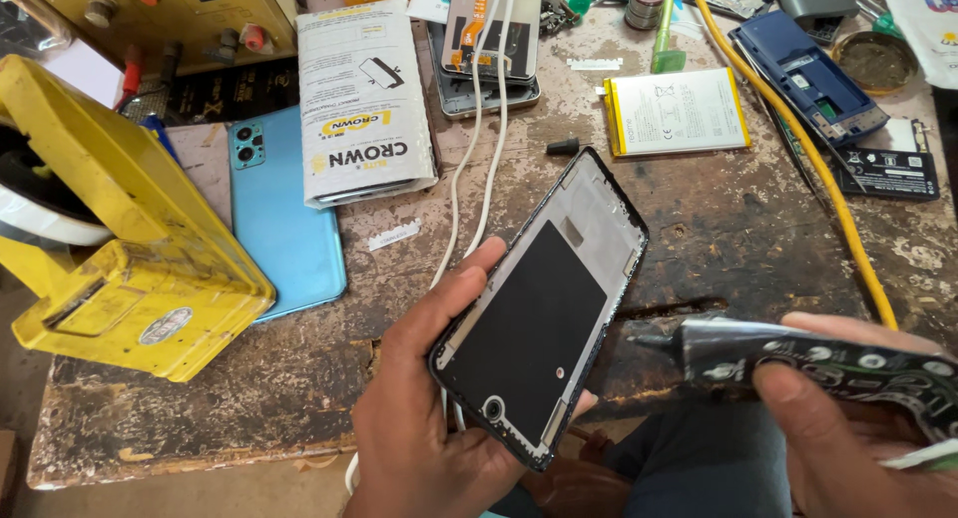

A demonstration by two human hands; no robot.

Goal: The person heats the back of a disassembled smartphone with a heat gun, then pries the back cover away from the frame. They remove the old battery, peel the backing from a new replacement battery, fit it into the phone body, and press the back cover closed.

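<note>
the left hand (424,418) grips a bare phone frame (544,308) by its lower edge, tilted face-up toward one o'clock, seemingly so its inner rim is exposed, while the right hand (858,433) is closed around a black glue tube (808,363) whose nozzle points at nine o'clock toward that frame. farther off on the worn wooden bench (758,229), a blue back cover (284,214) lies at ten o'clock, a flat battery (677,111) at one o'clock.
</note>
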